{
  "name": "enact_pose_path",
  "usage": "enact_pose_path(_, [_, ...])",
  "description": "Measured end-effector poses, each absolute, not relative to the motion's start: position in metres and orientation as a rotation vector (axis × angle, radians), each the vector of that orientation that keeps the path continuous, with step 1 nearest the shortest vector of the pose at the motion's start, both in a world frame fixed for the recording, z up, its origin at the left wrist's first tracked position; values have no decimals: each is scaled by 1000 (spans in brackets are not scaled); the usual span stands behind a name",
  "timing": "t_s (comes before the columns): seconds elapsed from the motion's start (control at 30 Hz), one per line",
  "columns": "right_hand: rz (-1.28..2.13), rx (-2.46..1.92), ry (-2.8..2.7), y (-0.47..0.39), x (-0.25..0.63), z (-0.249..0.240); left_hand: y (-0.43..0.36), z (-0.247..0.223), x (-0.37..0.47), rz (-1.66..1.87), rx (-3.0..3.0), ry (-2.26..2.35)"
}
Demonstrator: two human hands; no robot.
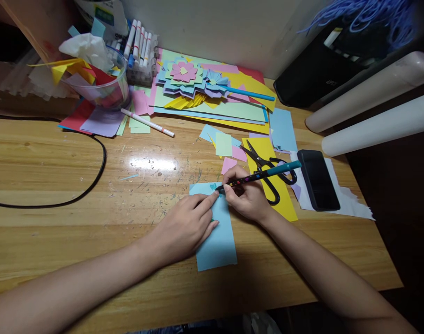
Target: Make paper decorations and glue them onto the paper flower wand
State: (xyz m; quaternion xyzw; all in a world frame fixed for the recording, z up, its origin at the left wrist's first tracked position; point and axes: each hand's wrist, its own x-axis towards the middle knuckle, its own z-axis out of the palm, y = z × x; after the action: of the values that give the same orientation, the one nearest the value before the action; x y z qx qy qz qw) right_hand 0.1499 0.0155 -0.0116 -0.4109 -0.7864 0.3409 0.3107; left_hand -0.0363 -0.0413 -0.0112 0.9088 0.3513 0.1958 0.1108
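A light blue sheet of paper [217,250] lies on the table in front of me, with small teal drawn marks near its top edge. My left hand [192,220] rests on the paper, fingers stretched and pressing it down, the index fingertip beside the marks. A small green bit shows between its fingers; I cannot tell what it is. My right hand [244,192] is closed round a felt-tip pen [257,176], black with coloured spots and a teal end. Its tip touches or nearly touches the paper by the marks. Black-handled scissors [265,162] lie partly behind the right hand.
Yellow paper [284,206] lies under the scissors, and a phone [318,181] to their right. Layered paper flowers [184,76] sit on stacked coloured sheets. A cup of paper scraps [103,90], several markers [140,44], a loose white marker [149,123], a black cable [102,169] and white rolls [379,125] stand or lie around.
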Motion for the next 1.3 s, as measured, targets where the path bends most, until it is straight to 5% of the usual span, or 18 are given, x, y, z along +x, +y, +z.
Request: enact_pose_path(1.3, [884,-995,-2150,17,150,-13,-44,-12,-37,643,2729,1017])
